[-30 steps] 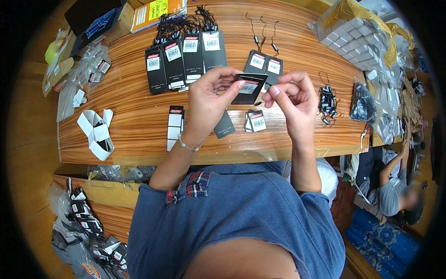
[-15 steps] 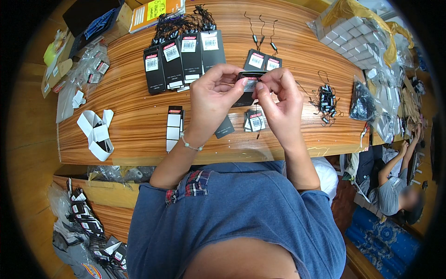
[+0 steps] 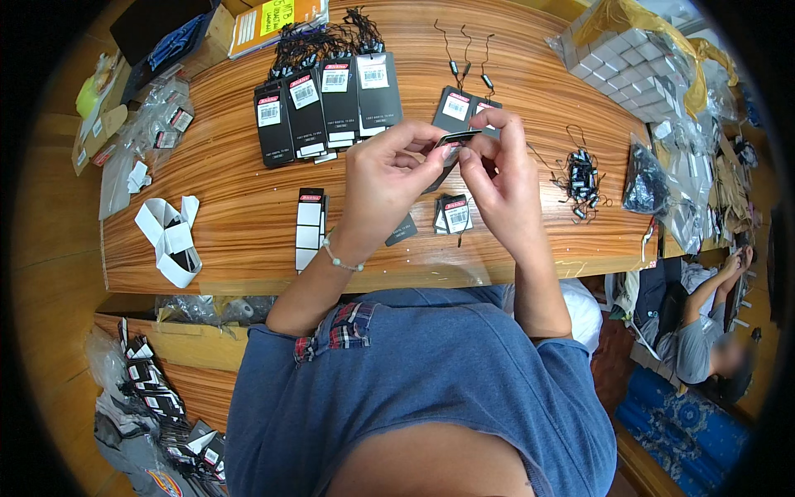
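Left hand (image 3: pixel 387 178): thumb and fingers pinch a black tag (image 3: pixel 440 179) at center of frame, held tilted above the surface (image 3: pixel 236 211). Right hand (image 3: pixel 503 186): thumb and forefinger pinch at the tag's upper right edge; whether a cord also lies between these fingertips, cannot tell.

Below the hands: a small stack of labeled tags (image 3: pixel 456 214) and, to its left, a gray card (image 3: pixel 402 231), partly hidden. Further left, an upright strip of white panels (image 3: pixel 310 224).

Upper center: a row of corded tags (image 3: pixel 335 95), overlapping. Right of these, two tags with cords (image 3: pixel 455 106), partly behind the right hand. Right of frame: a heap of black cords (image 3: pixel 585 180). Left of frame: a looped white band (image 3: pixel 171 244).
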The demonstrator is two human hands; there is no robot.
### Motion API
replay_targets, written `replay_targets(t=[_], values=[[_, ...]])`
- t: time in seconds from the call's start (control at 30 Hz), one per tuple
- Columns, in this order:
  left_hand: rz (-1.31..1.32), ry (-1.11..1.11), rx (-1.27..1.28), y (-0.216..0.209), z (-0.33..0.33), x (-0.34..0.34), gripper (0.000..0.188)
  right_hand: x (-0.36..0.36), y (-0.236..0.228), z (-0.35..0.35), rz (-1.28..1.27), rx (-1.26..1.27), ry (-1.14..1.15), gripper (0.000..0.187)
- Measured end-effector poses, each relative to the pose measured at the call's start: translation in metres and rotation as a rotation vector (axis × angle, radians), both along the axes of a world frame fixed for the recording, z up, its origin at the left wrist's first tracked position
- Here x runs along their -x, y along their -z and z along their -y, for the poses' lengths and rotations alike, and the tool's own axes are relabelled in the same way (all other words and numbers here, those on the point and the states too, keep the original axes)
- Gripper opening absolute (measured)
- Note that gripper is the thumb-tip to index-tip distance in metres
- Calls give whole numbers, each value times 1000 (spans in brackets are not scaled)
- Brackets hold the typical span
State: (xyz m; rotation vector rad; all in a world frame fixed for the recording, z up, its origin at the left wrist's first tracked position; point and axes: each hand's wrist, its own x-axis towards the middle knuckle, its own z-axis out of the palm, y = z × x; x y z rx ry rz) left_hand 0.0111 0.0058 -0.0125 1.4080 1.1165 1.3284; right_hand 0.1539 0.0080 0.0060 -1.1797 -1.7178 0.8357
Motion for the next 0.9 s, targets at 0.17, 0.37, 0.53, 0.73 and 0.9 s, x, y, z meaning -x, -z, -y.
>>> replay_targets(t=[0.17,0.37,0.53,0.73,0.9], values=[[-68,20,-50,-4,0,0,12,-7,5,-5,151,-196,-53,27],[-266,-1,-217,-10,3,-2,13,-8,10,-3,-158,39,-62,23],[-468,-91,-564,-1,-4,1,19,-5,11,-1,-619,284,-145,24],[-706,-171,-883,4,-7,1,16,-19,18,-3,-775,480,-199,12],[-654,-56,-881,4,-8,1,15,-20,24,-8,-800,278,130,9]])
